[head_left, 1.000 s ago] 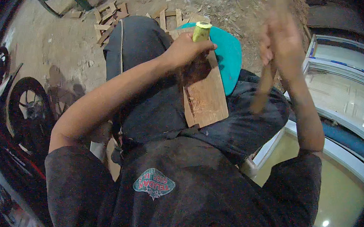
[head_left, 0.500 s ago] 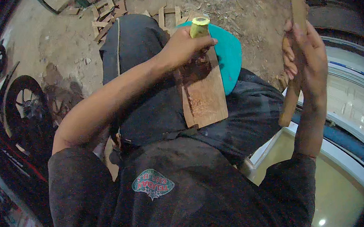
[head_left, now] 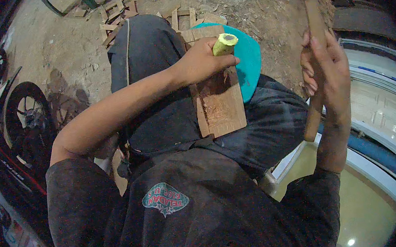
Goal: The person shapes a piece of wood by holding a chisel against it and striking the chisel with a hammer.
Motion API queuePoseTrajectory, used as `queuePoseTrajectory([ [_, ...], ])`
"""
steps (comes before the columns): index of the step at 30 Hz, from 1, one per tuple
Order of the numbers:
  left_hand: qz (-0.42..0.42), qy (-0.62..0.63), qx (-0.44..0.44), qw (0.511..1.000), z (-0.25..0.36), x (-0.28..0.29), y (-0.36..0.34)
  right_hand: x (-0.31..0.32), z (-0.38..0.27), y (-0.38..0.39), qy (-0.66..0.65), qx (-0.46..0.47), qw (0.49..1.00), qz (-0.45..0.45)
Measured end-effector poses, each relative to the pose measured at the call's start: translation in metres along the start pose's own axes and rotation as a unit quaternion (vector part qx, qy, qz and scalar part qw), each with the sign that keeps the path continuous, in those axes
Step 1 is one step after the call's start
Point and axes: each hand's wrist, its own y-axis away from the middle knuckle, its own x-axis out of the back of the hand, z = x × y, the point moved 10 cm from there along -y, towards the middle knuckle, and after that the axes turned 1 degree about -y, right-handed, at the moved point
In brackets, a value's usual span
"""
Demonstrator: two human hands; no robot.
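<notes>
Over a wooden board [head_left: 221, 114] between the legs [head_left: 147, 57], grips a yellow handle [head_left: 222, 49] in left hand [head_left: 203, 61] with fingers wrapped round; at right, holds a hammer [head_left: 314, 21] in right hand [head_left: 332, 67] with curled fingers.

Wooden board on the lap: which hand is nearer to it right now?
Left. The left hand grips the yellow-green handle over the board's upper part; the right hand is well off to its right, holding the hammer.
</notes>
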Motion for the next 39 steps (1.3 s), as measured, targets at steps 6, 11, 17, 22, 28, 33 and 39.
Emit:
queuePoseTrajectory([
  [6,0.011,-0.022,0.022,0.999,-0.006,-0.001,-0.001,0.007,-0.028,0.014,-0.099,0.099,0.99,0.011],
  [11,0.011,0.037,-0.024,0.999,0.003,-0.005,-0.003,-0.012,0.039,0.001,0.243,0.05,0.968,-0.029],
  [17,0.026,0.003,0.025,0.999,-0.014,0.005,-0.001,-0.009,-0.028,0.004,-0.135,0.13,0.98,-0.07],
  [22,0.056,0.007,-0.056,0.997,-0.007,-0.001,-0.007,-0.038,0.023,-0.009,0.295,0.219,0.928,-0.066],
  [28,-0.01,-0.021,0.038,0.999,-0.01,-0.003,0.0,0.0,-0.003,0.003,-0.076,0.097,0.992,-0.009],
  [33,-0.006,-0.008,-0.002,1.0,-0.011,-0.01,-0.007,-0.017,0.044,0.005,0.164,0.055,0.984,-0.034],
  [39,0.057,0.068,0.01,0.996,0.004,0.022,-0.005,0.008,0.046,0.015,0.0,-0.058,0.998,0.009],
])
